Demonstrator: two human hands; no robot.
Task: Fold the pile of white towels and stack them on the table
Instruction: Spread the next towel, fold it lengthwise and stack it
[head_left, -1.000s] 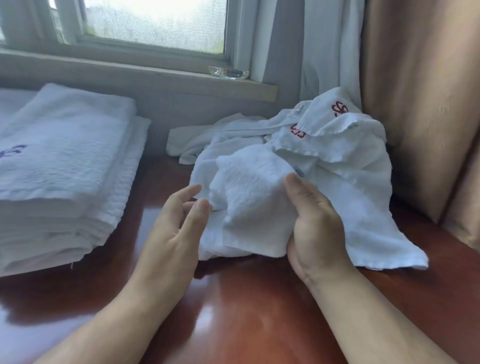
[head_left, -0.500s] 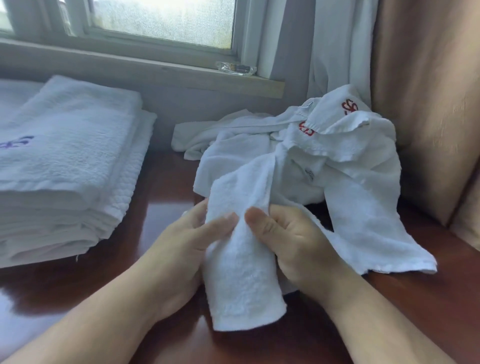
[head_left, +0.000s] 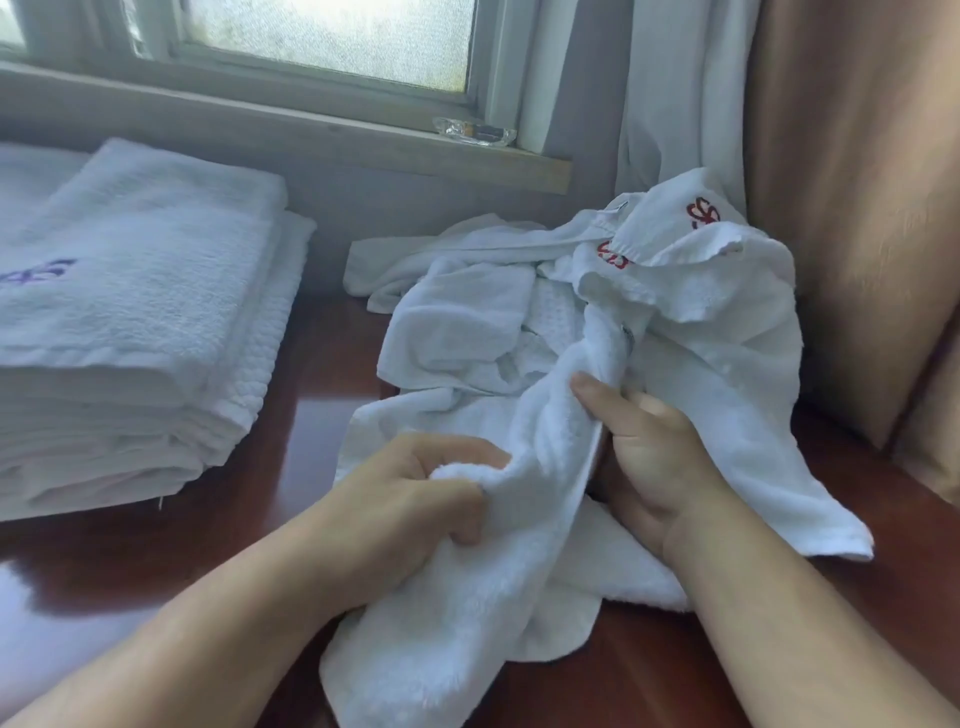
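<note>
Both hands clutch one white towel (head_left: 498, 530): left hand (head_left: 415, 499) bunching it, right hand (head_left: 644, 457) pinching it. One folded stack (head_left: 130, 322) and one rumpled pile (head_left: 649, 291) share the tabletop (head_left: 311, 405).

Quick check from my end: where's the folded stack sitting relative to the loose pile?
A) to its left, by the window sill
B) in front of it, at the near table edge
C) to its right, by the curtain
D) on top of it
A: the folded stack sits at the left below the window sill, with bare table between it and the loose pile.
</note>
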